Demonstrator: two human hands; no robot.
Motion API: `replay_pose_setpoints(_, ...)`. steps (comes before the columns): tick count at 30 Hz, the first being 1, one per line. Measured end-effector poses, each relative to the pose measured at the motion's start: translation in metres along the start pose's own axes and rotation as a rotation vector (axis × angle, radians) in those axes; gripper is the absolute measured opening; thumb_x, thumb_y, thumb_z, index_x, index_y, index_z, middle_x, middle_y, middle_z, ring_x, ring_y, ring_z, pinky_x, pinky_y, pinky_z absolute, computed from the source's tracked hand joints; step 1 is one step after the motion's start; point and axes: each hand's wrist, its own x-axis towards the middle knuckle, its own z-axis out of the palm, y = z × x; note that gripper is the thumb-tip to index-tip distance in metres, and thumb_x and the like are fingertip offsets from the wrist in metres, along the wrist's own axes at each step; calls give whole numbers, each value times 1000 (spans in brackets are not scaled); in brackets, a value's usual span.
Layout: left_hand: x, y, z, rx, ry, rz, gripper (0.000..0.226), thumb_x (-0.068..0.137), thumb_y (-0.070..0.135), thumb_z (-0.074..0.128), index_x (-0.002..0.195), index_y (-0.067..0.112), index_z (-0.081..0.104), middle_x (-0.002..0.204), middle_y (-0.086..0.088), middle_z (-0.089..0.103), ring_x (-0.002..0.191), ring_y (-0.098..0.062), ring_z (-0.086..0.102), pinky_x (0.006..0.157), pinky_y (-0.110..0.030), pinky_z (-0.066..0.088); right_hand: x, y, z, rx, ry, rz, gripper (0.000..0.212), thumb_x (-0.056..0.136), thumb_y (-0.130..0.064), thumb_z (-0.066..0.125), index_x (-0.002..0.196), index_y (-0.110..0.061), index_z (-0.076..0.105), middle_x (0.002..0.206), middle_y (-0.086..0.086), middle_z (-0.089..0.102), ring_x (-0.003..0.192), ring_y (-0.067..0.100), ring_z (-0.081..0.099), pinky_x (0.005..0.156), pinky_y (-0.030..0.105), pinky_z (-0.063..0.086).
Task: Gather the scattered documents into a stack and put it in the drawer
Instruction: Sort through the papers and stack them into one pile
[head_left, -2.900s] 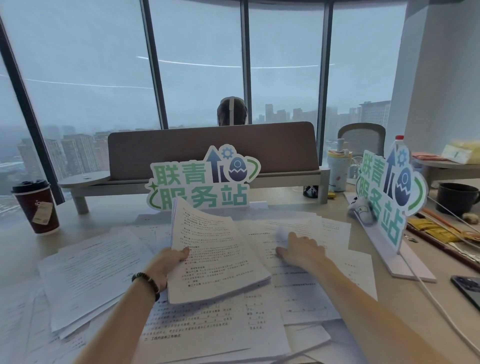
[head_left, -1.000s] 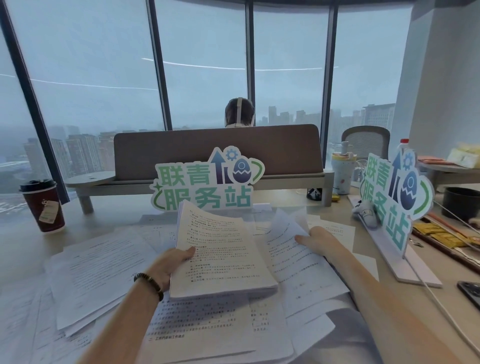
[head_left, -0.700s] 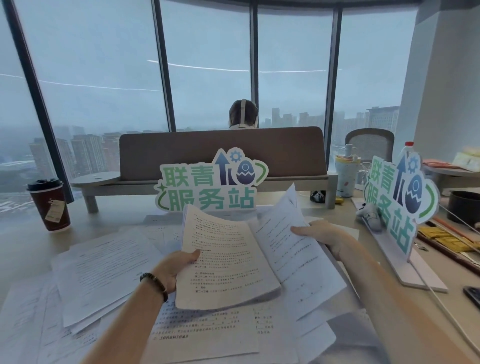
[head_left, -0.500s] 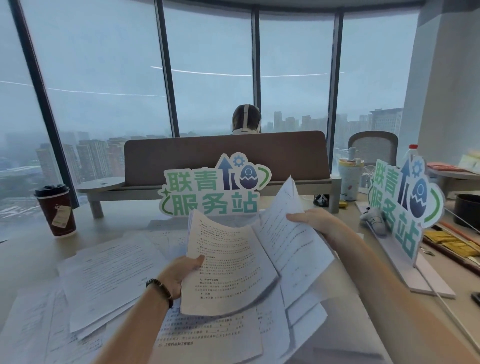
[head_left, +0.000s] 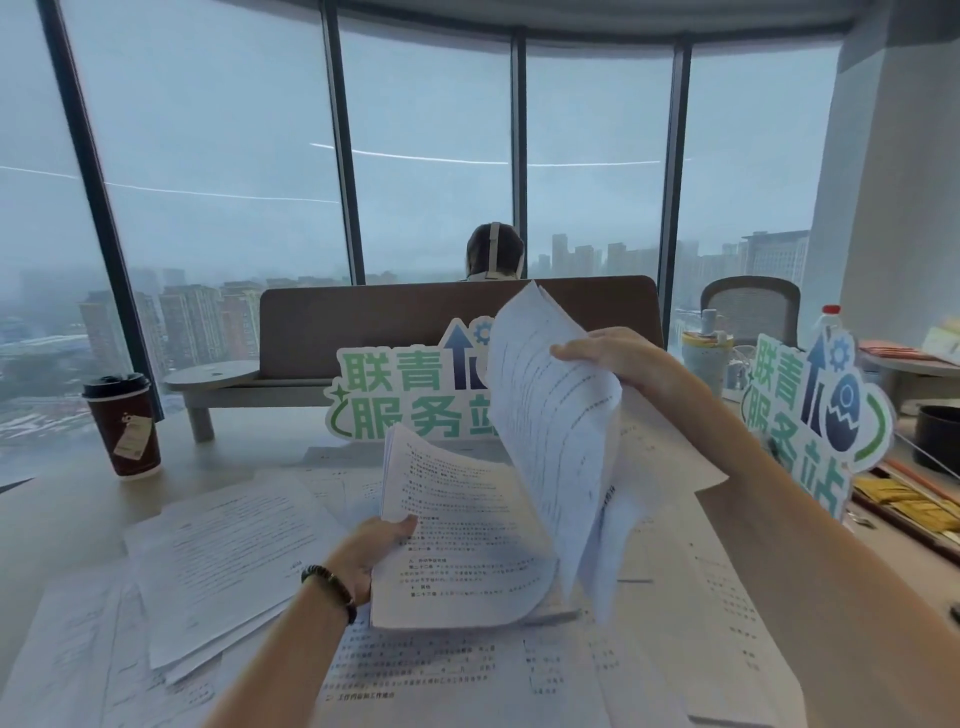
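My left hand (head_left: 371, 551) grips the left edge of a thick stack of printed documents (head_left: 462, 540), held just above the desk with my thumb on top. In the air to its right, my right hand (head_left: 608, 358) holds a second bundle of sheets (head_left: 550, 431) by its top edge. That bundle stands almost upright, and its lower edge hangs over the right side of the stack. More printed pages (head_left: 228, 561) lie scattered over the desk (head_left: 62, 519) around and under both hands. No drawer is in view.
A dark paper coffee cup (head_left: 124, 426) stands at the left. A green-lettered sign (head_left: 405, 400) stands behind the papers, another sign (head_left: 810, 415) at the right. A brown divider (head_left: 363, 322) with a person's head behind it, a dark mug (head_left: 935, 436) and yellow packets (head_left: 904, 504).
My right hand has lifted a bundle of sheets off the desk and swung it up and leftward until it stands nearly upright over the stack. My left hand has kept its grip.
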Motion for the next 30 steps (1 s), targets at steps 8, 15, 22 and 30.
replay_pose_setpoints(8,-6,4,-1,-128,-53,57,32,97,30,57,119,8,65,115,-21,70,97,-38,70,77,-46,60,4,20,-5,155,112,-52,32,82,-22,79,110,-12,65,101,4,71,79,17,69,64,28,54)
replay_pose_setpoints(15,-13,6,1,-36,-39,81,47,89,38,65,123,6,66,115,-23,70,102,-42,67,88,-53,56,9,67,4,200,166,72,35,85,-17,77,116,-3,67,102,4,68,78,16,64,61,22,48)
replay_pose_setpoints(22,-17,9,8,-37,-128,107,53,82,43,64,128,16,61,122,-16,69,111,-40,66,96,-54,52,5,116,36,29,34,273,43,89,-20,72,124,3,62,112,3,63,90,21,64,80,27,52)
replay_pose_setpoints(30,-20,5,9,-64,-182,79,53,81,19,70,130,1,58,123,-24,66,113,-43,64,103,-60,45,-16,150,80,185,6,284,34,97,-27,62,123,-5,63,126,9,64,114,30,61,96,36,48)
